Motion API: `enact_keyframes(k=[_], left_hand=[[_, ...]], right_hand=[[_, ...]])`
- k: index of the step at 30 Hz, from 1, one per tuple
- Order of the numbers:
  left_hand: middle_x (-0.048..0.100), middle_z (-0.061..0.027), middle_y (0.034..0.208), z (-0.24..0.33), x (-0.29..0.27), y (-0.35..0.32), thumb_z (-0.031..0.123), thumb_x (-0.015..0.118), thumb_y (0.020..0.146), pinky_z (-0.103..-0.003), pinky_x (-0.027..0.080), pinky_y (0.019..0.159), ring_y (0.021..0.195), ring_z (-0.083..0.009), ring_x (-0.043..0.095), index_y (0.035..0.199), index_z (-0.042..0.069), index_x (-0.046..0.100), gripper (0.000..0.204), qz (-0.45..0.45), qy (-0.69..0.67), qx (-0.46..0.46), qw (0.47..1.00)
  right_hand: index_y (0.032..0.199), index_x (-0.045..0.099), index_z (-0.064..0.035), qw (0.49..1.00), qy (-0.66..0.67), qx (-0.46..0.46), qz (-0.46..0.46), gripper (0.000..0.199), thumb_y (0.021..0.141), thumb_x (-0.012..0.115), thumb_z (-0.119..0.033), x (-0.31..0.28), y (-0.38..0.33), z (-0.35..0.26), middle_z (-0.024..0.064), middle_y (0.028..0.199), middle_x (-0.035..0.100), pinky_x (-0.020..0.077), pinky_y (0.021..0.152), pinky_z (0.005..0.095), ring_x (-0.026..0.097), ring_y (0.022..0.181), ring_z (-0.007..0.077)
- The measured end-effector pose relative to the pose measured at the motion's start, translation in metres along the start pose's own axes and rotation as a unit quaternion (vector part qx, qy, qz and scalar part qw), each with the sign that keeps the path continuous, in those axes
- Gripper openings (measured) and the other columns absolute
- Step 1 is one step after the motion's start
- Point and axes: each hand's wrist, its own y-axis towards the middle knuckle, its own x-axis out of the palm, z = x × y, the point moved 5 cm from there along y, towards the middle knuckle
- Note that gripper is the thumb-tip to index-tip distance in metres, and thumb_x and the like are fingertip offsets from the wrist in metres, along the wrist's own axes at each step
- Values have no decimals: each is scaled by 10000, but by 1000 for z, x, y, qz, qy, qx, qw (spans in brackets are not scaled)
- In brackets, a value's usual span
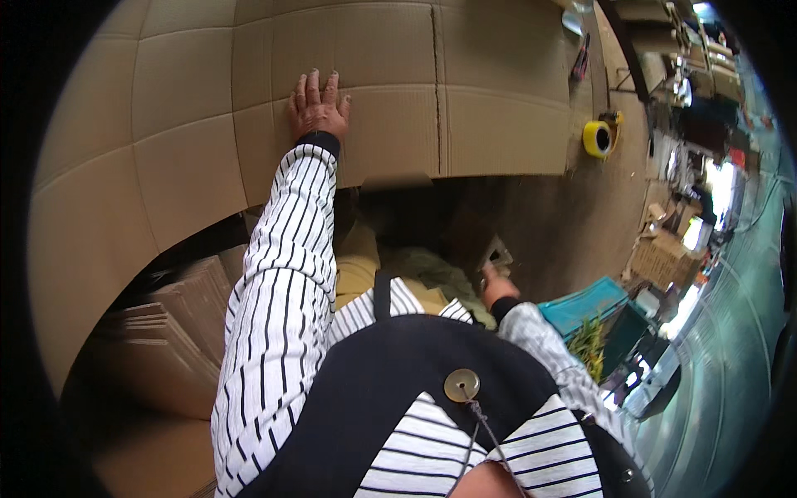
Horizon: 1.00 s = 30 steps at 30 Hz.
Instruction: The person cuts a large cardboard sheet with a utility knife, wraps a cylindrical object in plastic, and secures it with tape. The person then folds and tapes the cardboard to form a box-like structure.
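A: Left hand (318,116)?
B: Palm down on the large cardboard sheet (382,124), fingers spread a little, nothing gripped. Sits a short way in from the sheet's near edge, left of a ragged dark line that runs across the board.
A: And where does the sheet lie?
B: Over the table (598,203), covering much of it. Bare brown top shows past the sheet's right edge. Creases divide the board into panels.
A: Right hand (501,288)?
B: Low, by the table's near edge, at a small pale object (499,251). Gripped or only touched: cannot tell.
A: Anything beside the sheet?
B: Yellow tape roll (590,139), just off its near right corner. Red-and-black tool (580,58) farther up, close along the right edge.
A: Below table level?
B: Folded cardboard (166,357) upright at left, several layers. At right, a blue-green crate (585,305), leafy plant (588,349) against it.
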Motion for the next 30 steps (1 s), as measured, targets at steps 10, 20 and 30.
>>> enact_keyframes(k=[10,20,30], left_hand=[[595,-61,946,94,104,-210,161,606,883,-298,491,699,858,-191,608,1018,72,536,176,-221,-760,-249,559],[595,-66,958,114,104,-198,374,624,867,-374,433,871,930,-218,565,995,87,553,323,-190,-749,-279,570],[592,-66,1000,117,110,-200,429,599,868,-379,415,880,971,-220,564,1062,95,522,394,-137,-735,-237,620]], right_hand=[[1412,265,-219,929,275,-184,163,540,914,470,-257,-235,71,-120,172,1084,623,463,843,420,603,966,364],[1421,267,-256,916,292,-235,144,559,915,490,-177,-213,59,-158,141,949,645,528,574,341,617,602,223],[1404,309,-218,954,189,-194,130,545,887,480,-203,-216,51,-165,210,1008,632,469,802,446,598,924,392]])
